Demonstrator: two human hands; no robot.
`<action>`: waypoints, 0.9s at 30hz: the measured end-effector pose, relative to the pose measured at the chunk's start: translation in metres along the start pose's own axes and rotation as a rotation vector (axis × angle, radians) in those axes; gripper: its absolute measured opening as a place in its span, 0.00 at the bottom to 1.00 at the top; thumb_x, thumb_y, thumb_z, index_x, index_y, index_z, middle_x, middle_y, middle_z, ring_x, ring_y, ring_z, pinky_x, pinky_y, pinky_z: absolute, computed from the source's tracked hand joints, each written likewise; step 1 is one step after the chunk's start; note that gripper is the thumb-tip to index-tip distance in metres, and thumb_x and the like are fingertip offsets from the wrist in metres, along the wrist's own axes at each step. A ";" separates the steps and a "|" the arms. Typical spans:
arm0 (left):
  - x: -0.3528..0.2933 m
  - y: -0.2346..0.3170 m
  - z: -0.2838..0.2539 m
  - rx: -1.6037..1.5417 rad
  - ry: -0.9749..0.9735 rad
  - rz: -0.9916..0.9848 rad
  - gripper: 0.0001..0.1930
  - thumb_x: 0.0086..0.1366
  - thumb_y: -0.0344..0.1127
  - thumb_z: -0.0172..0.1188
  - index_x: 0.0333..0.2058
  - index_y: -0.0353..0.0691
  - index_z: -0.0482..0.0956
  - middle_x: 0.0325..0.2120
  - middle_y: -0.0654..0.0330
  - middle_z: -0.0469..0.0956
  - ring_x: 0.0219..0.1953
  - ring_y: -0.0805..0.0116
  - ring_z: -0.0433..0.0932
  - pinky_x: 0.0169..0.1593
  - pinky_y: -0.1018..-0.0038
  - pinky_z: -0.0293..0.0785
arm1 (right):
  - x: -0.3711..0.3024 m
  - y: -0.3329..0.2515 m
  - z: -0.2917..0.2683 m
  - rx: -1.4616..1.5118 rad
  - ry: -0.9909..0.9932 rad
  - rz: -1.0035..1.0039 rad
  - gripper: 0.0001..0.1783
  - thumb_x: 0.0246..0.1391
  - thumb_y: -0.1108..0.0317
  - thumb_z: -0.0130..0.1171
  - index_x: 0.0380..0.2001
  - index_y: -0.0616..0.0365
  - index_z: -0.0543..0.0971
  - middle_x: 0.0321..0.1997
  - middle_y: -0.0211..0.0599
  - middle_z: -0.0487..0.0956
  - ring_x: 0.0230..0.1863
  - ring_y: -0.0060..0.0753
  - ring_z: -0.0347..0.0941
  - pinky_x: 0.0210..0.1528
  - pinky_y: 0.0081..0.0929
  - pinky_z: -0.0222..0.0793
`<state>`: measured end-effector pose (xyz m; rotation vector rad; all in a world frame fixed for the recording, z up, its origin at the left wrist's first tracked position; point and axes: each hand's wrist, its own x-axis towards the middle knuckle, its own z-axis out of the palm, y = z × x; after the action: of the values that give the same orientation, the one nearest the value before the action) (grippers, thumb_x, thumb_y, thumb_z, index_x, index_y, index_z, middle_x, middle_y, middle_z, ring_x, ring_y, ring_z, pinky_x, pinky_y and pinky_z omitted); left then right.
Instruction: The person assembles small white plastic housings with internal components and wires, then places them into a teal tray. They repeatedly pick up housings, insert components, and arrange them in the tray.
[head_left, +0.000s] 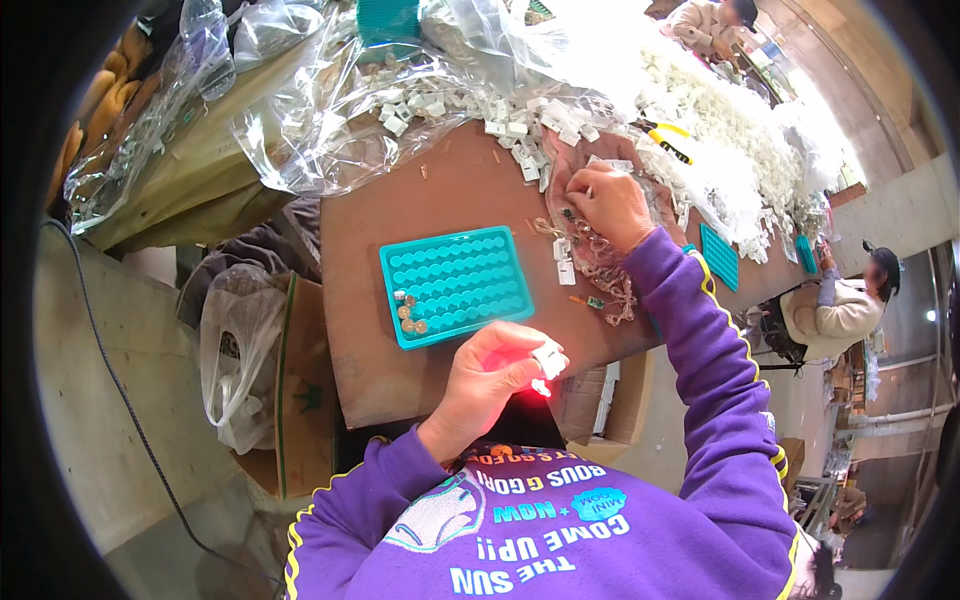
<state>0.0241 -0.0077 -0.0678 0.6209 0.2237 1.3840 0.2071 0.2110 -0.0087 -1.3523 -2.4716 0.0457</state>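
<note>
My left hand (pixel 480 380) is closed in front of my chest, pinching a small white plastic piece (pixel 548 358) between thumb and fingers. A red glow lights its fingertips. My right hand (pixel 612 205) reaches forward over a reddish cloth (pixel 573 158); its fingers are bent together, and what they hold, if anything, I cannot make out. Between the hands and to the left lies a teal tray (pixel 440 342) with rows of scalloped slots. Several small round tan parts (pixel 406 313) sit in its near left corner. White plastic pieces (pixel 565 262) and tangled pale strands (pixel 610 265) lie below my right hand.
A large heap of white pieces (pixel 700 130) covers the far right, with a yellow-and-black tool (pixel 671 143) on it. Clear plastic sheeting (pixel 320 120) spreads at the far left. Another teal tray (pixel 719 257) lies right. A cardboard box (pixel 305 390) stands left. Two people work nearby.
</note>
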 end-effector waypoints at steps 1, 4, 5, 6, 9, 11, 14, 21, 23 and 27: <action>0.000 0.001 0.000 0.001 0.038 -0.044 0.09 0.64 0.26 0.61 0.42 0.38 0.74 0.42 0.54 0.75 0.48 0.60 0.78 0.51 0.61 0.77 | 0.001 0.001 -0.003 0.084 0.015 0.054 0.06 0.49 0.65 0.61 0.28 0.54 0.82 0.32 0.38 0.79 0.34 0.43 0.78 0.40 0.36 0.73; 0.000 0.001 0.001 -0.103 0.095 -0.101 0.09 0.64 0.26 0.61 0.42 0.38 0.74 0.42 0.54 0.75 0.47 0.60 0.78 0.50 0.62 0.78 | -0.001 0.001 -0.019 0.524 0.003 0.207 0.07 0.54 0.66 0.63 0.32 0.58 0.80 0.32 0.32 0.80 0.30 0.27 0.78 0.36 0.26 0.73; 0.000 0.002 0.001 -0.071 0.075 -0.081 0.09 0.64 0.26 0.61 0.42 0.38 0.74 0.42 0.54 0.75 0.47 0.61 0.78 0.50 0.62 0.78 | -0.006 0.000 -0.028 0.791 -0.070 0.318 0.08 0.56 0.66 0.62 0.34 0.60 0.80 0.32 0.30 0.80 0.31 0.22 0.77 0.36 0.22 0.73; 0.000 0.002 0.001 -0.039 0.055 -0.064 0.09 0.64 0.26 0.61 0.42 0.38 0.74 0.42 0.54 0.75 0.46 0.61 0.78 0.50 0.62 0.78 | -0.013 -0.003 -0.036 1.049 -0.139 0.459 0.09 0.58 0.66 0.61 0.36 0.62 0.79 0.32 0.28 0.80 0.32 0.18 0.76 0.36 0.19 0.73; 0.001 0.001 0.002 -0.038 0.052 -0.036 0.10 0.64 0.27 0.61 0.43 0.35 0.74 0.42 0.53 0.78 0.44 0.63 0.79 0.47 0.67 0.78 | -0.036 -0.025 -0.052 1.351 -0.231 0.446 0.10 0.58 0.70 0.61 0.40 0.63 0.77 0.33 0.30 0.80 0.32 0.20 0.78 0.36 0.17 0.75; 0.000 0.000 0.002 -0.073 0.084 -0.053 0.11 0.64 0.27 0.61 0.44 0.35 0.75 0.41 0.53 0.79 0.42 0.64 0.81 0.44 0.71 0.77 | -0.054 -0.043 -0.061 1.405 -0.266 0.427 0.09 0.56 0.73 0.62 0.40 0.64 0.78 0.34 0.32 0.80 0.33 0.22 0.79 0.36 0.19 0.76; 0.000 0.001 0.002 -0.147 0.149 -0.100 0.10 0.65 0.27 0.60 0.44 0.35 0.75 0.41 0.54 0.79 0.42 0.64 0.80 0.44 0.71 0.77 | -0.078 -0.071 -0.070 1.300 -0.310 0.308 0.06 0.54 0.78 0.60 0.37 0.66 0.79 0.34 0.33 0.80 0.34 0.23 0.79 0.39 0.20 0.74; 0.002 0.002 0.002 -0.012 0.122 -0.109 0.11 0.67 0.33 0.59 0.45 0.35 0.73 0.40 0.54 0.79 0.43 0.63 0.81 0.51 0.65 0.78 | -0.108 -0.107 -0.073 0.696 -0.116 -0.233 0.09 0.47 0.79 0.62 0.33 0.58 0.83 0.30 0.35 0.78 0.30 0.32 0.77 0.31 0.25 0.72; 0.003 0.003 0.002 -0.070 0.118 -0.100 0.12 0.68 0.34 0.58 0.45 0.33 0.73 0.41 0.55 0.79 0.42 0.65 0.81 0.52 0.64 0.78 | -0.112 -0.112 -0.070 0.626 -0.061 -0.262 0.09 0.48 0.79 0.62 0.35 0.58 0.81 0.30 0.36 0.78 0.30 0.34 0.77 0.31 0.26 0.73; 0.004 0.003 0.004 -0.036 0.129 -0.118 0.11 0.68 0.32 0.58 0.45 0.33 0.73 0.41 0.56 0.79 0.42 0.66 0.81 0.52 0.64 0.78 | -0.113 -0.115 -0.070 0.511 -0.032 -0.298 0.12 0.49 0.79 0.60 0.39 0.56 0.79 0.30 0.36 0.78 0.29 0.37 0.77 0.30 0.28 0.73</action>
<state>0.0242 -0.0050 -0.0622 0.4814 0.3330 1.3119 0.1907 0.0454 0.0487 -0.7713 -2.4240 0.5875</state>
